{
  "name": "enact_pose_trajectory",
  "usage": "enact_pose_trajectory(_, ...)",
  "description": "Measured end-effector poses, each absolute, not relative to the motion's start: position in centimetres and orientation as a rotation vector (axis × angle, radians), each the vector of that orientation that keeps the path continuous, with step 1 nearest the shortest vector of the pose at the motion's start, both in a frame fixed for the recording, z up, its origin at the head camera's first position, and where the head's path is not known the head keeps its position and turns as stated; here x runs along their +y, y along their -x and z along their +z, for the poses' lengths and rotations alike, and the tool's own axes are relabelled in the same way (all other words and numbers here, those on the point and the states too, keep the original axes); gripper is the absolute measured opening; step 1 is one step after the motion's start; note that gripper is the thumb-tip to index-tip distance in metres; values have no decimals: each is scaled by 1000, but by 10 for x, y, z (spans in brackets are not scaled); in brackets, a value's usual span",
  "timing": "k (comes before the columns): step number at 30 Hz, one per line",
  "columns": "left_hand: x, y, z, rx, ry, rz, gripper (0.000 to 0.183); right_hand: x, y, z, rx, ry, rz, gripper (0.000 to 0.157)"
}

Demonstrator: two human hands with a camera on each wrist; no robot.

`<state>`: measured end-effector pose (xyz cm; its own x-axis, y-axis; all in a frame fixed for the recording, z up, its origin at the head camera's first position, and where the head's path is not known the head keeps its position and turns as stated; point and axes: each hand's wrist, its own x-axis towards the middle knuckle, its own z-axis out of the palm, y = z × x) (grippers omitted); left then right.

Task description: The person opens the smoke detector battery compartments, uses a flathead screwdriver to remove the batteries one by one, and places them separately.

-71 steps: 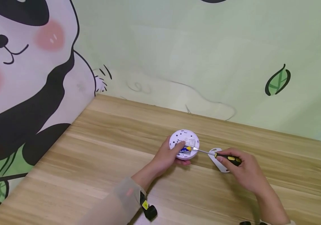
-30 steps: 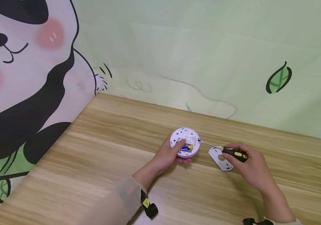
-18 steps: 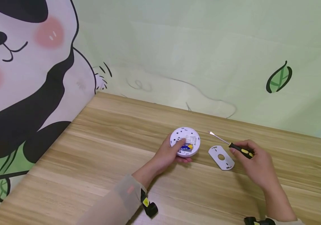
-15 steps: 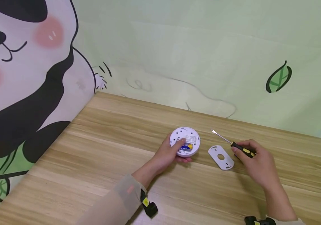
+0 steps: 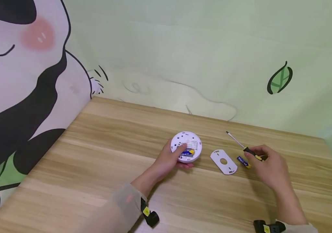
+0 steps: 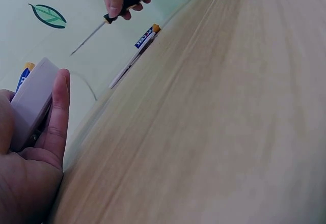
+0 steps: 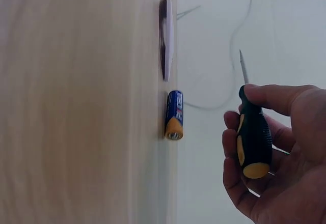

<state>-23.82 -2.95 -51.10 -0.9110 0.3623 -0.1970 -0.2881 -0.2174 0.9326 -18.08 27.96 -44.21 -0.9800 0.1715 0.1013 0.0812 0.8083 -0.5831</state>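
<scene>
My left hand [image 5: 166,161] grips a round white smoke detector [image 5: 193,137], its thumb lying across the back face. A blue and yellow battery [image 5: 188,152] sits in the detector's compartment, partly covered by the thumb. To the right, my right hand [image 5: 271,168] holds a flat-blade screwdriver [image 5: 251,151] by its black and yellow handle. Its tip points up and away, apart from the detector. A second blue battery [image 7: 174,114] lies on the table beside my right fingers. Between the hands a white mounting plate [image 5: 217,158] with a round centre hole rests flat.
The wooden table [image 5: 119,136] runs back to a pale green wall [image 5: 166,48] with painted leaves. A painted panda [image 5: 35,87] covers the wall on the left. Both wrists wear black cameras [image 5: 151,217].
The screwdriver tip was over the battery compartment, then at the detector's rim, and has moved away to the right. The loose battery now shows beside the right hand. The left hand keeps its hold.
</scene>
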Motion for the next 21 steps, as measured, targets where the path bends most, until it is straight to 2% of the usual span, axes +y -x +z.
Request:
enact_pose_trajectory(12,-23,235,-512,1613,-97,2187,52,317,178,-452,-3063,351,792,47)
enact_pose_trajectory(21,-30,233,-509,1648,-73,2204,50,323,187,-456,-3180,279,763,51)
